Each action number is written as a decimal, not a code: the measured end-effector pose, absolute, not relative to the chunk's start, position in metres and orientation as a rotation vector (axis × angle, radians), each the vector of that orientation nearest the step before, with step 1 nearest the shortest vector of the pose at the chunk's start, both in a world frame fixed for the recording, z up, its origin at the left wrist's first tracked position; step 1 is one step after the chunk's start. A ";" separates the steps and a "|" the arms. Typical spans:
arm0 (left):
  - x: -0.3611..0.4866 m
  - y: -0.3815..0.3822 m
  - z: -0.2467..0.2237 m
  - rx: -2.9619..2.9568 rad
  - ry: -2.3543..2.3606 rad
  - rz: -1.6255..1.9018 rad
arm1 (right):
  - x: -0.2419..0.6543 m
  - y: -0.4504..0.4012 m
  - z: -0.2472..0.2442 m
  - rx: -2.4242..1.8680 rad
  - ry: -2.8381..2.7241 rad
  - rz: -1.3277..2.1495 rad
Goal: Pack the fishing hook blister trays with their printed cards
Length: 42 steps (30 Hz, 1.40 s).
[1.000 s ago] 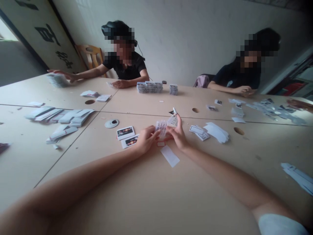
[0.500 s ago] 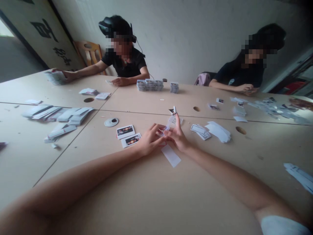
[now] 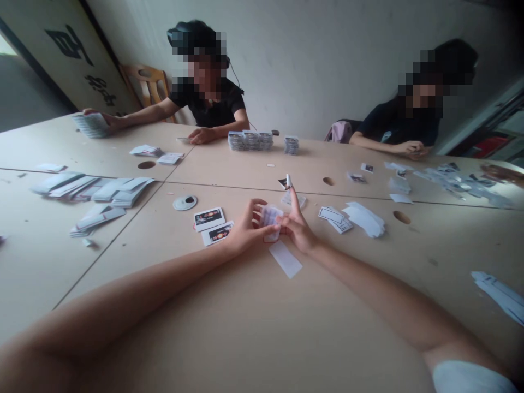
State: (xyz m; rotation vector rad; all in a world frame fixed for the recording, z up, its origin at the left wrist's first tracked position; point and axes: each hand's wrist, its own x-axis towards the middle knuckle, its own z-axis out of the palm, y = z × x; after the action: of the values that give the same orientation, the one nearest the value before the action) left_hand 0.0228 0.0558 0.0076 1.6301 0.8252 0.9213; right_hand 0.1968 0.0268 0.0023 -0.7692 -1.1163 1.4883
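Fingers (image 3: 257,202) of the left hand (image 3: 244,230), just right of two picture cards (image 3: 209,218), hold the left side of a see-through plastic piece (image 3: 270,216) over the table (image 3: 254,327), near a white paper strip (image 3: 285,260), while the right hand (image 3: 302,232) grips its other side, one finger sticking up.

Translucent packet (image 3: 269,215) in left grip (image 3: 248,229)
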 end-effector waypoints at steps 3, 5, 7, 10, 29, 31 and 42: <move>0.022 0.058 0.005 1.573 0.867 0.929 | 0.196 0.029 0.000 -0.795 -1.156 1.384; 0.022 0.060 0.004 1.560 0.874 0.920 | 0.197 0.033 -0.003 -0.844 -1.157 1.190; 0.023 0.061 0.003 1.551 0.879 0.913 | 0.200 0.038 -0.006 -0.895 -1.112 0.952; 0.023 0.061 0.004 1.537 0.889 0.890 | 0.206 0.041 -0.009 -0.949 -1.058 0.719; 0.027 0.058 0.010 1.545 0.801 0.832 | 0.205 0.033 -0.002 -0.998 -1.171 0.671; 0.027 0.059 0.009 1.542 0.799 0.841 | 0.205 0.032 -0.002 -0.996 -1.168 0.692; 0.023 0.062 0.005 1.541 0.844 0.890 | 0.203 0.030 -0.007 -1.007 -1.276 0.583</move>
State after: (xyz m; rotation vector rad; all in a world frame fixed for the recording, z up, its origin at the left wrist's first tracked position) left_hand 0.0231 0.0620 0.0052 1.5413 0.8442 0.8897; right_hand 0.2034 0.0297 -0.0074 -1.0069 -1.2762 0.5831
